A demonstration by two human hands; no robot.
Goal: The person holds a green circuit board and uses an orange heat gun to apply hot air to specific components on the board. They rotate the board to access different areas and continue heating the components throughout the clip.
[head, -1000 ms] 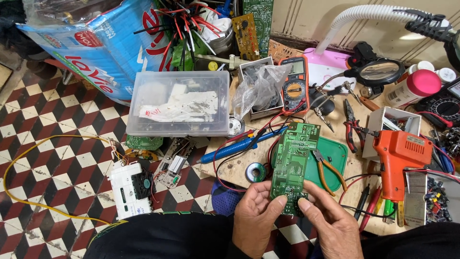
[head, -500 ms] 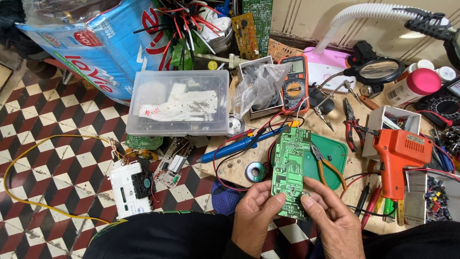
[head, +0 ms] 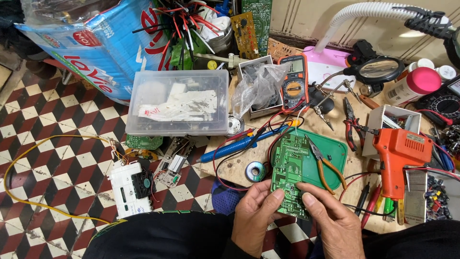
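Both my hands hold a long green circuit board (head: 290, 168) by its near end, solder side up, over the low wooden work board. My left hand (head: 255, 214) grips the board's lower left edge with the thumb on top. My right hand (head: 330, 223) holds the lower right corner, thumb pressed on the board's face. The board's far end lies over a green tray (head: 335, 154), beside orange-handled cutters (head: 325, 163). A blue-handled soldering iron (head: 235, 147) and a solder spool (head: 256, 170) lie just to the left.
An orange solder gun (head: 399, 156) stands to the right, a clear plastic box (head: 177, 102) to the far left, an orange multimeter (head: 293, 86) behind. A helping-hands magnifier (head: 378, 70), pliers (head: 352, 121), red wires, a white module (head: 130, 187) and yellow cable (head: 28, 158) lie on the checkered floor.
The circuit board has shifted slightly left and toward me in my hands, and my right thumb has slid further onto its face. Everything else stays put.
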